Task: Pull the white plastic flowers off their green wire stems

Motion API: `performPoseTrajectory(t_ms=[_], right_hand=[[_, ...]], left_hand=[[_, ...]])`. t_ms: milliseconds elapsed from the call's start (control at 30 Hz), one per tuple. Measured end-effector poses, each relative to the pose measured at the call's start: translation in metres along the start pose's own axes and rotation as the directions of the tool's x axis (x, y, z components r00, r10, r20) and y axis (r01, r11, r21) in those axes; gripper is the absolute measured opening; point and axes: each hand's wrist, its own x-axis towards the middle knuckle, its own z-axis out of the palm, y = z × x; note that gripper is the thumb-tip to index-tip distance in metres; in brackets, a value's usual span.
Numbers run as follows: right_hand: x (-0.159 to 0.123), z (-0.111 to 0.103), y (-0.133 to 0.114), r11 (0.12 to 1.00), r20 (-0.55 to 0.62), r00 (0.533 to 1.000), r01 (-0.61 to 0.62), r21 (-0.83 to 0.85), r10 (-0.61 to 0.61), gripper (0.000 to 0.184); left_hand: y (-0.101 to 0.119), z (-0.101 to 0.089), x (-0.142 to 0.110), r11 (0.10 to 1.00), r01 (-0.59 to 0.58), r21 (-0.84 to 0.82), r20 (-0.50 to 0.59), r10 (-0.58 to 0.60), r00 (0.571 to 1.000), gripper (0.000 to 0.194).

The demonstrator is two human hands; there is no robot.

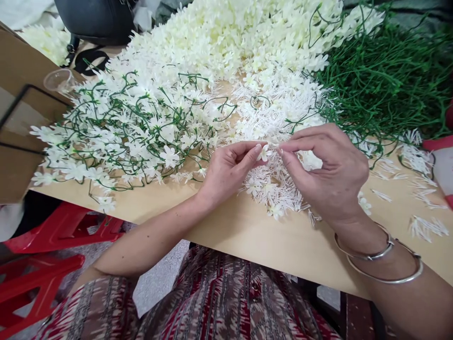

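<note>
Between the thumb and fingers of my left hand (231, 167) is a small white artificial flower (264, 153). Close by on its right, my right hand (327, 167) is closed in a pinch at the thumb and index fingertips; whatever lies between them is too small to make out. Under and behind both hands spreads a heap of loose white stamen pieces (279, 115) mixed with petals. Left of my hands lies a pile of white flowers on green stems (141, 127).
A large mound of cream-white petals (226, 38) covers the back of the wooden table (226, 226). Bare green stems (389, 80) are piled at the right. A cardboard box (28, 104), a clear plastic cup (60, 81) and a black bag (97, 21) stand left; red stools (63, 231) are below.
</note>
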Motion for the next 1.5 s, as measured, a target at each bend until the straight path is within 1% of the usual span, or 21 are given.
performPoseTrajectory(t_ms=[100,200,333,400,533,667,733,800,900,967,1033,1133,1200,1300,1400,1500], right_hand=[[-0.002,0.003,-0.001,0.999,0.076,0.996,0.04,-0.023,-0.038,0.012],[-0.006,0.007,0.003,0.995,0.131,0.991,0.049,-0.082,-0.038,0.01],[-0.01,0.007,0.007,0.983,0.131,0.991,0.039,-0.179,-0.016,0.01],[-0.01,0.007,0.006,0.982,0.098,0.995,0.032,-0.185,-0.014,0.01],[-0.008,0.01,-0.001,0.996,0.005,0.999,-0.032,-0.082,0.032,0.013],[-0.008,0.015,-0.007,0.998,0.025,0.997,-0.068,0.016,0.068,0.016],[-0.009,0.015,-0.008,0.995,0.034,0.995,-0.093,0.035,0.092,0.015],[-0.009,0.014,-0.009,0.989,0.017,0.991,-0.136,0.048,0.136,0.015],[-0.01,0.012,-0.008,0.979,0.011,0.98,-0.198,0.053,0.198,0.016],[-0.009,0.011,-0.007,0.978,0.012,0.979,-0.203,0.037,0.203,0.017],[-0.008,0.012,-0.005,0.976,-0.005,0.976,-0.216,0.03,0.216,0.017],[-0.007,0.013,-0.001,0.945,-0.032,0.952,-0.297,0.135,0.304,0.016],[-0.005,0.013,0.003,0.917,-0.005,0.938,-0.339,0.212,0.348,0.018],[-0.004,0.011,0.008,0.924,0.036,0.949,-0.313,0.218,0.313,0.011],[-0.002,0.008,0.01,0.952,0.03,0.973,-0.228,0.204,0.227,0.012],[-0.001,0.006,0.011,0.972,0.008,0.991,-0.13,0.198,0.131,0.015]], left_hand=[[-0.002,-0.001,0.001,1.0,-0.007,-0.017,0.015,0.007,1.0,0.037],[-0.001,-0.001,0.0,0.999,-0.004,-0.037,0.033,0.006,0.999,0.038],[0.002,-0.002,-0.001,0.998,0.019,-0.058,0.075,-0.014,0.997,0.033],[0.004,-0.004,-0.002,0.998,0.038,-0.045,0.107,-0.033,0.994,0.029],[0.001,-0.007,0.0,0.998,0.047,-0.046,0.145,-0.039,0.989,0.026],[-0.002,-0.007,0.002,1.0,-0.009,0.026,0.125,0.005,0.992,0.027],[-0.002,-0.007,0.002,0.998,-0.025,0.059,0.122,0.017,0.992,0.027],[-0.002,-0.005,0.001,0.997,-0.029,0.066,0.128,0.02,0.992,0.027],[-0.001,-0.004,-0.001,0.994,-0.053,0.095,0.154,0.037,0.987,0.03],[0.001,-0.004,-0.002,0.984,-0.095,0.154,0.172,0.068,0.983,0.035],[0.005,-0.004,-0.004,0.959,-0.165,0.229,0.186,0.123,0.975,0.037],[0.011,-0.004,-0.008,0.908,-0.266,0.324,0.224,0.2,0.954,0.034],[0.014,-0.003,-0.01,0.887,-0.295,0.356,0.24,0.218,0.946,0.031],[0.016,-0.002,-0.012,0.885,-0.284,0.369,0.231,0.209,0.95,0.028],[0.013,-0.001,-0.012,0.896,-0.263,0.357,0.22,0.194,0.956,0.027],[0.01,-0.001,-0.011,0.909,-0.263,0.322,0.194,0.208,0.959,0.021]])
